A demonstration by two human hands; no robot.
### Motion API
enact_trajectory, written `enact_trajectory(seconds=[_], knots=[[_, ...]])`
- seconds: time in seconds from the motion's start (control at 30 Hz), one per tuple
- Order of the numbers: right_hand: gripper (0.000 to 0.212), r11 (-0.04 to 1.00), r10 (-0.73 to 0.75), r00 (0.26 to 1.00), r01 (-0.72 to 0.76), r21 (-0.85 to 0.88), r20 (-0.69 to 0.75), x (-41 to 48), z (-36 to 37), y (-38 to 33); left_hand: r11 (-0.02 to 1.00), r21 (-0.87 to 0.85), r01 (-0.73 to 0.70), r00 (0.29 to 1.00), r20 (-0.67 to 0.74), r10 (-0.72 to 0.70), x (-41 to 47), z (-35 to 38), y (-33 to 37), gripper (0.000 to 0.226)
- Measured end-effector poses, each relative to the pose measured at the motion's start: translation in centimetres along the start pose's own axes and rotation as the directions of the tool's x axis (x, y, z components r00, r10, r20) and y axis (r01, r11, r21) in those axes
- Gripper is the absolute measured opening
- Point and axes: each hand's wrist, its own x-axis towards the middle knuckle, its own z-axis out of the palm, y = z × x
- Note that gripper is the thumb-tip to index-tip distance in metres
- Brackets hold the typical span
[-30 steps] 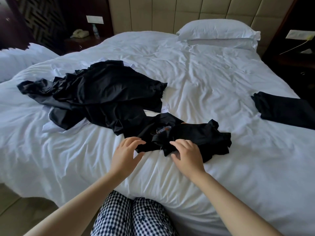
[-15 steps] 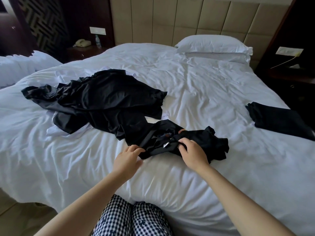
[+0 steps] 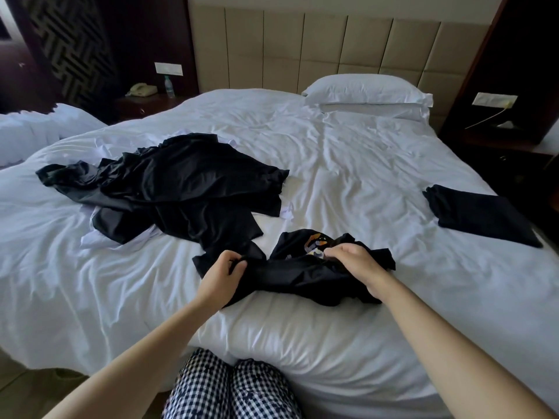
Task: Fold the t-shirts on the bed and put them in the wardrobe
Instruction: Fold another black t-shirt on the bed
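Fingers [image 3: 234, 259] of the left hand [image 3: 220, 275] are curled round a bunched edge of a black t-shirt [image 3: 302, 278], thumb and fingertips pinching the cloth. Those of the right hand [image 3: 355, 263] are likewise bent and grip the same shirt at its other side, beside a coloured print [image 3: 316, 246] on the fabric. The shirt is crumpled and hangs loosely between the two hands, resting on the near part of the bed [image 3: 348, 164], close to its front edge.

Behind and to the left lies a heap of dark t-shirts [image 3: 187, 182], unfolded, partly over white cloth [image 3: 99, 237]. One lobe of the heap reaches to just beside the left hand. At the right edge of the bed, well apart from the hands, a folded dark garment [image 3: 481, 216] lies flat.

A white pillow [image 3: 366, 90] sits at the head of the bed, against a padded beige headboard [image 3: 317, 43]. A telephone [image 3: 140, 89] and a bottle [image 3: 169, 86] stand on a dark nightstand [image 3: 142, 104] at far left. The person's checked trousers [image 3: 230, 388] show below, against the bed's front edge.
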Motion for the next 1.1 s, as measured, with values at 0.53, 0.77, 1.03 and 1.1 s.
enact_trajectory(seconds=[0.53,0.77,1.03,1.1], knots=[[0.016,0.948,-0.152,0.964,0.080,-0.307,-0.220,-1.7,0.7,4.3,0.965,-0.242,0.099,0.991,0.114,-0.073,-2.1,-1.0,-1.3,0.038],[0.020,0.780,-0.274,0.914,0.029,-0.626,-0.299,-2.9,0.3,2.8,0.987,-0.145,0.070,0.997,0.040,-0.065,-2.2,-1.8,-0.9,0.024],[0.016,0.873,-0.189,0.941,0.031,-0.487,-0.280,-3.7,-1.6,-0.6,0.921,0.378,-0.089,0.996,0.033,0.083,-1.5,-3.8,0.5,0.012],[0.009,0.934,-0.087,0.976,0.009,-0.357,-0.202,-3.5,-2.1,-1.5,0.852,0.505,-0.137,0.991,0.064,0.121,-1.0,-4.1,1.3,0.006]])
